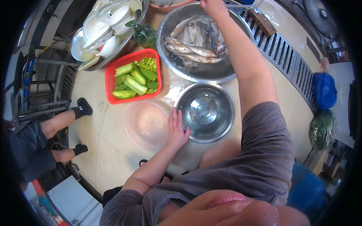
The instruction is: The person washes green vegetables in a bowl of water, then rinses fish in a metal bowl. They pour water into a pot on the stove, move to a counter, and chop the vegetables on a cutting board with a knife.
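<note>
My left hand (178, 128) rests with its fingers apart at the left rim of a stainless steel bowl (224, 128). A pink plastic colander (147, 124) sits just left of that hand. My right arm reaches forward over a large steel basin (195, 75), where several whole fish (195, 49) lie. At the basin's far rim is my right hand (215, 10), next to a pale tube (243, 5); its grip is cut off by the frame's top edge. A red plastic basket (111, 97) left of the basin holds peeled green gourd pieces (135, 83).
White bowls (96, 31) are piled in a metal basin (113, 58) at upper left. Near it stands a green bottle (144, 35). A slotted drain grate (285, 52) carries a brown brick (261, 22). At left is another person's leg (59, 123). Blue (324, 90) and clear bags (323, 130) lie right.
</note>
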Action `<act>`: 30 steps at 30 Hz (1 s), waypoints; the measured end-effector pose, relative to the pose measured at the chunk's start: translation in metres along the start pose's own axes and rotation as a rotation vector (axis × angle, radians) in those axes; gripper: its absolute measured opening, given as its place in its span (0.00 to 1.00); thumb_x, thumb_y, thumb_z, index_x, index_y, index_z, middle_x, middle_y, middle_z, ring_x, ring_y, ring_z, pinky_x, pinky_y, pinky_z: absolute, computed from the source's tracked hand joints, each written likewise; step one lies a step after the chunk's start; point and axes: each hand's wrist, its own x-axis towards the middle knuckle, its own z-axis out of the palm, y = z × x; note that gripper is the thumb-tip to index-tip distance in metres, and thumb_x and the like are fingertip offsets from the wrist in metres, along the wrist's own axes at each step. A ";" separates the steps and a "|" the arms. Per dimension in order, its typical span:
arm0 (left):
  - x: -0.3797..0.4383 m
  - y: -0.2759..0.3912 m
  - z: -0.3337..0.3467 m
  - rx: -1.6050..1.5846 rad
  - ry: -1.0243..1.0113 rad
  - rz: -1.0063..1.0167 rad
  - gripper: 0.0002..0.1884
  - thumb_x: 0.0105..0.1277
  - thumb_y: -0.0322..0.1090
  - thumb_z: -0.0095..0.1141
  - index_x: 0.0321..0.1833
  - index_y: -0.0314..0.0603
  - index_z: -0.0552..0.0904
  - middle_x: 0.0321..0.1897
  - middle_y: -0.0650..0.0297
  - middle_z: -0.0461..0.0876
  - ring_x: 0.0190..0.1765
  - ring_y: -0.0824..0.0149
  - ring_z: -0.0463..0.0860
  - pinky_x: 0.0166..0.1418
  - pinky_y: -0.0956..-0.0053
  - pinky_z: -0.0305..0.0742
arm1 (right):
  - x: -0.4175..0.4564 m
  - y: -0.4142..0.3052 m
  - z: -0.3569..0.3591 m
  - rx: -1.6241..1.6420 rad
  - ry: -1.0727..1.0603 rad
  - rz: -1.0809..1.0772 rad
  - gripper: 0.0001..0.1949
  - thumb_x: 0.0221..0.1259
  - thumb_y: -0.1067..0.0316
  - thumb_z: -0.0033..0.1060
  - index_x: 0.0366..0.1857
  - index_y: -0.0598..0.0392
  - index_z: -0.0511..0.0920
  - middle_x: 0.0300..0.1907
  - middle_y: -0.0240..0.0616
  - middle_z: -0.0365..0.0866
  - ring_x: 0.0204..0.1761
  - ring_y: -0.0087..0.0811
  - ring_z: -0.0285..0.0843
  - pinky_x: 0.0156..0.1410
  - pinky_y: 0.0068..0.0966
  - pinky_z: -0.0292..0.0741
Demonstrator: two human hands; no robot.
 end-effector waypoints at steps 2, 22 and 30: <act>0.002 0.000 -0.001 -0.002 -0.005 0.000 0.47 0.59 0.36 0.61 0.79 0.30 0.52 0.81 0.37 0.47 0.81 0.36 0.50 0.82 0.44 0.46 | 0.003 0.007 0.011 0.044 0.028 -0.024 0.08 0.59 0.67 0.56 0.39 0.58 0.77 0.42 0.55 0.79 0.48 0.57 0.80 0.54 0.49 0.76; 0.001 0.001 -0.002 -0.039 -0.010 -0.030 0.47 0.59 0.35 0.61 0.80 0.32 0.53 0.82 0.39 0.44 0.81 0.38 0.51 0.83 0.45 0.46 | -0.042 0.010 -0.014 -0.180 -0.110 0.071 0.18 0.60 0.60 0.59 0.51 0.55 0.74 0.49 0.51 0.81 0.47 0.54 0.84 0.53 0.49 0.79; 0.003 0.002 -0.007 -0.029 -0.058 -0.050 0.46 0.60 0.37 0.62 0.80 0.33 0.54 0.82 0.41 0.45 0.81 0.40 0.51 0.82 0.45 0.46 | -0.074 0.056 -0.021 -0.206 -0.016 0.206 0.24 0.59 0.54 0.63 0.59 0.52 0.80 0.59 0.45 0.80 0.61 0.50 0.78 0.65 0.47 0.75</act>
